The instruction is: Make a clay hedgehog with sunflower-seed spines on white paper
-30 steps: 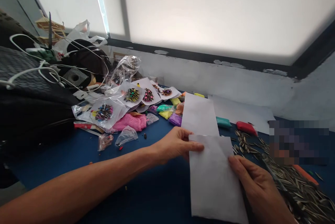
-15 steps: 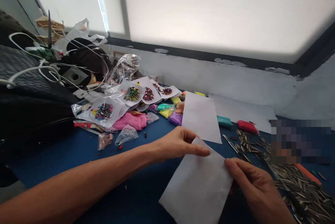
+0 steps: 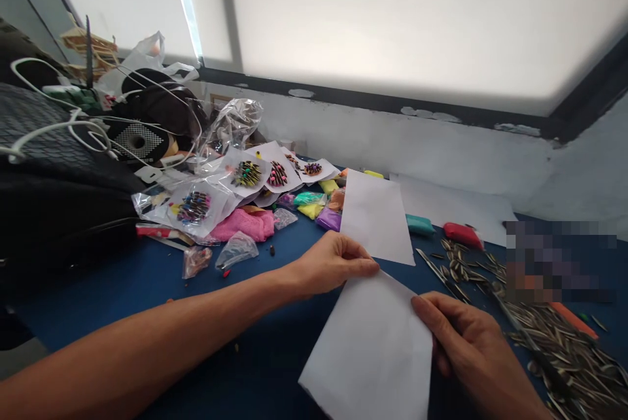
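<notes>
A white sheet of paper (image 3: 367, 348) is held tilted above the blue table. My left hand (image 3: 333, 264) pinches its upper left corner between thumb and fingers. On the right edge, my right hand (image 3: 464, 335) grips the same sheet, thumb on top and fingers behind. Just beyond lies another white paper (image 3: 377, 220), flat on the table. To the right of my right hand spreads a pile of striped sunflower seeds (image 3: 564, 341). A tweezers-like metal tool (image 3: 436, 273) rests left of the loose seeds.
Papers bearing colourful seed figures (image 3: 248, 173) lie at the back left, near a pink cloth (image 3: 245, 225). Coloured clay packets, including a purple one (image 3: 328, 218) and a red one (image 3: 462, 235), sit near the wall. A black bag (image 3: 63, 204) and white cables stand at left.
My left thumb has drawn back to the paper's top corner. My right hand has shifted slightly left along with the sheet's edge.
</notes>
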Demonstrator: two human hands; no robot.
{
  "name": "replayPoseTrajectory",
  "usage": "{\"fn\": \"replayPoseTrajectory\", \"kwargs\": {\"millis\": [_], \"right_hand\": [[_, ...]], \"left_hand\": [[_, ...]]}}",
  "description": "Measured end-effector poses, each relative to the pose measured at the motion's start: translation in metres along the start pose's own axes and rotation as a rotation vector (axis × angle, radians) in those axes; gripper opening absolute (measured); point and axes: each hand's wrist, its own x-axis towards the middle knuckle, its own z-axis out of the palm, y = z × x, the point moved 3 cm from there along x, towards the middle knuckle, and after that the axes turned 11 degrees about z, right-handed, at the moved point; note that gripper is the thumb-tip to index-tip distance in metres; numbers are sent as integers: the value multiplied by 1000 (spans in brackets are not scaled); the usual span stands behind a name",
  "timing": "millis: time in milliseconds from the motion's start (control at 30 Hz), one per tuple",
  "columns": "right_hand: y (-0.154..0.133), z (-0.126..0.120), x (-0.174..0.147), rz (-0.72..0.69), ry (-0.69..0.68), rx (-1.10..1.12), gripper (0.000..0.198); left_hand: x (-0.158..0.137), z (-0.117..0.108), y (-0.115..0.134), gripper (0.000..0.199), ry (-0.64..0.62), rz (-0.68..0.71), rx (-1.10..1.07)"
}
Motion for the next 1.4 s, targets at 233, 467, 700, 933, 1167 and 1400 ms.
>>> {"fn": "replayPoseTrajectory", "kwargs": {"millis": [233,467,700,933,1167,1400], "right_hand": [[-1,-14,0,-90,210,19,50],[6,-4,0,-40,-4,212,51],[8,8,0,23,-113,172,55],[8,3,1,3,-122,199,54],[6,-8,3,-2,-124,205,44],[2,3,-7,18,-284,207,40]], "left_hand": [[-3,1,-2,45,-146,-98,-74],[-9,6,-5,32,-181,-120,-94],[-8,9,-4,32,-192,-59,-63],[-7,4,-4,31,-258,-40,-25],[-12,9,-5,17,-402,-135,76],[-16,11,-4,15,-512,-151,239]]}}
